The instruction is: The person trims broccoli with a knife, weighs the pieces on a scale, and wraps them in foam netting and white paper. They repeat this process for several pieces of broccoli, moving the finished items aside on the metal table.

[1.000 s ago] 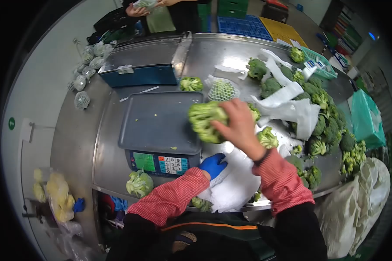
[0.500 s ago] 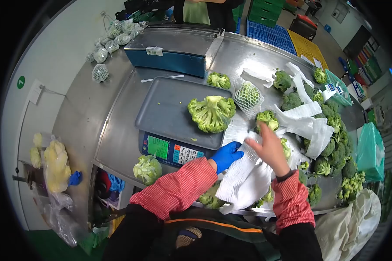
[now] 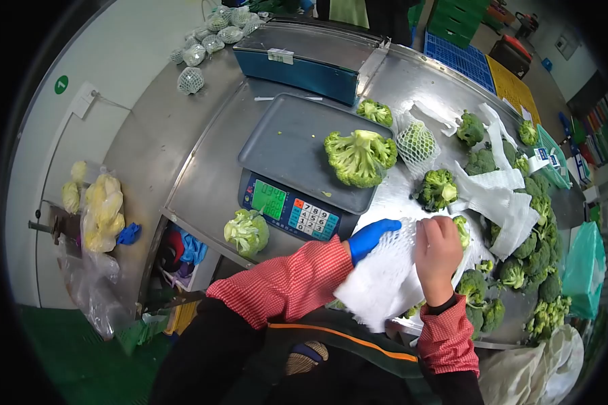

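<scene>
My left hand [image 3: 370, 241], in a blue glove, is closed on a white foam net sleeve [image 3: 383, 283] that hangs down in front of me. My bare right hand [image 3: 440, 250] has its fingers curled at the sleeve's upper right edge, pinching it; the fingertips are partly hidden. Just beyond my hands a small broccoli head [image 3: 438, 189] lies on the steel table. A big broccoli crown [image 3: 361, 158] rests stem up on the grey tray of the scale [image 3: 284, 145]. Beside it, a broccoli [image 3: 417, 140] sits inside a white net.
A pale broccoli head [image 3: 247, 233] stands left of the scale's keypad. Loose net sleeves [image 3: 496, 179] lie over the broccoli pile [image 3: 544, 236] at right. Netted heads [image 3: 213, 44] sit at the far left, near a blue-sided box [image 3: 297, 67]. Another person stands across the table.
My right hand has come down from beside the small broccoli head and closed on the net sleeve's edge. My left hand keeps hold of the sleeve. The whole view has shifted.
</scene>
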Tool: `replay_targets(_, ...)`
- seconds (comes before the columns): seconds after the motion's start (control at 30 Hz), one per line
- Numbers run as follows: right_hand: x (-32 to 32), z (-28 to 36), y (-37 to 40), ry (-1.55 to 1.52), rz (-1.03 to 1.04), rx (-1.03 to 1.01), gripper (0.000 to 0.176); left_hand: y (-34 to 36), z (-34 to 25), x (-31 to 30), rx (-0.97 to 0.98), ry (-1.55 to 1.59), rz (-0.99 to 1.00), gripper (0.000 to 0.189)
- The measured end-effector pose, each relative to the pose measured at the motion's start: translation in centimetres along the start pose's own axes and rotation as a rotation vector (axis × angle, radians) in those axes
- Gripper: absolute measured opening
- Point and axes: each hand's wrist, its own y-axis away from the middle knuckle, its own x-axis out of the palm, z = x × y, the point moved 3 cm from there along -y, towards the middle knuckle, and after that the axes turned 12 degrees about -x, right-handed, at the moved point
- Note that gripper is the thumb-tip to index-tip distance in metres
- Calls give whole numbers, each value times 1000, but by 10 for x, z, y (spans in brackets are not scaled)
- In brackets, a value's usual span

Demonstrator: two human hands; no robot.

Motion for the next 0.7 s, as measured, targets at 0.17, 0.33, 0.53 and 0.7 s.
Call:
replay_targets(0.17,-1,36,-24,-373,30,-41,7,7,8,-42,32,186,172,31)
replay_targets(0.33,43,50,0,-1586,680,806,37,39,-29,-45,447,75,-46,35)
replay_targets(0.53,53,-3,-31,-1944,309,731,31,69,-32,-36,98,69,98,35)
replay_targets(0.7,66,-53,-78,-1420,272,854,12,109,-134,-45,148,-1221,-444,38)
